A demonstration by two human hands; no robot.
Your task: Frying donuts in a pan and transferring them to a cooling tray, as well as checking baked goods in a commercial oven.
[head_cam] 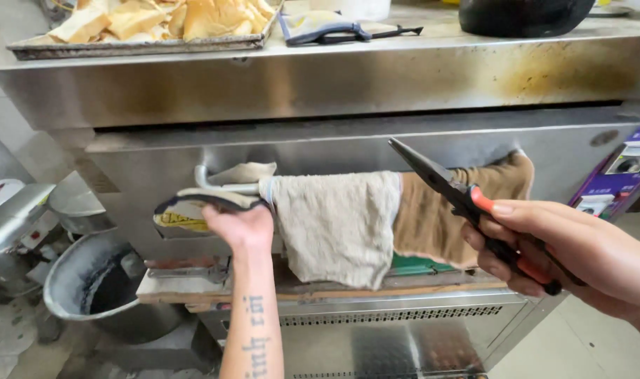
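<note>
While the left hand [239, 226] closes its fingers on a padded mitt [193, 205] at the oven's handle bar [209, 178], the right hand [558, 253] grips long-nose pliers [467, 200] in open air before draped cloths [337, 221]; bread tray [134, 48] sits on the steel surface [439, 31] above.

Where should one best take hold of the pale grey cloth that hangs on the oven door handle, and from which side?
Grip the pale grey cloth at its free lower edge, from the front. It drapes over the metal handle bar, the lower edge loose, between the left hand and the brown cloth.
</note>
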